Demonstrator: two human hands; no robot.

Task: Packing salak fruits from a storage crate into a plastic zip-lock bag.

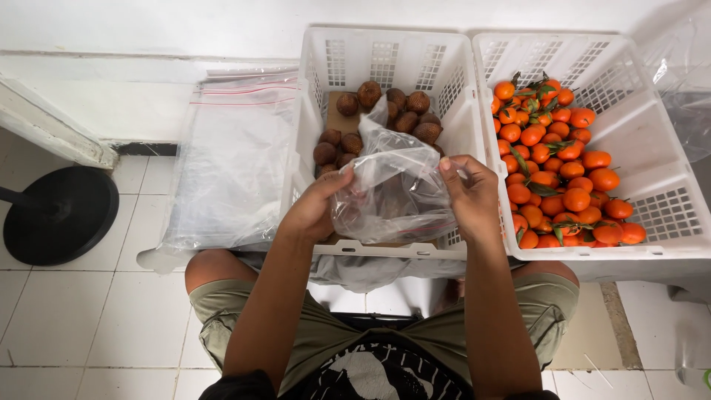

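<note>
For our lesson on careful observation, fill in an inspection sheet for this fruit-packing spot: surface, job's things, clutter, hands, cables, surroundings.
Surface: white tiled floor.
Job's things: clear plastic bag held over the left crate, which holds brown fruit; right crate holds oranges with leaves.
Clutter: stack of clear zip bags left of the crates.
Hands: left hand and right hand both grip the bag.
Cables: nothing seen.
Surroundings: white wall, round black stand base, plastic sheet at right.
</note>
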